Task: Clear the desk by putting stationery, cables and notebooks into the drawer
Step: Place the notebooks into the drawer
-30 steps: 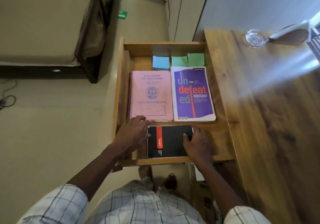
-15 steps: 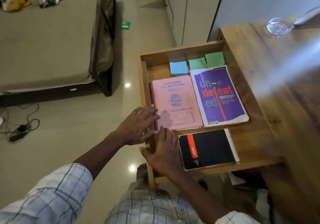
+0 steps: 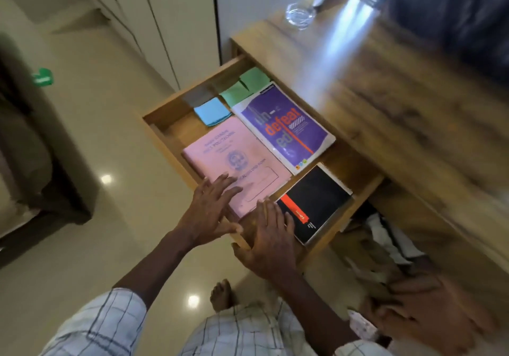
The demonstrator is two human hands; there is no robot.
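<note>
Drawer (image 3: 192, 92): open, notebooks (image 3: 239, 157) lying flat inside so it can close.
Left hand (image 3: 212, 212), right hand (image 3: 268, 241): fingers straight, empty, at its front corner, likely to push.

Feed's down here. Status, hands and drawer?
Left hand open over pink notebook; right hand open at drawer front. Drawer open: purple notebook, black notebook, sticky notes inside. Nothing seen blocking.
</note>
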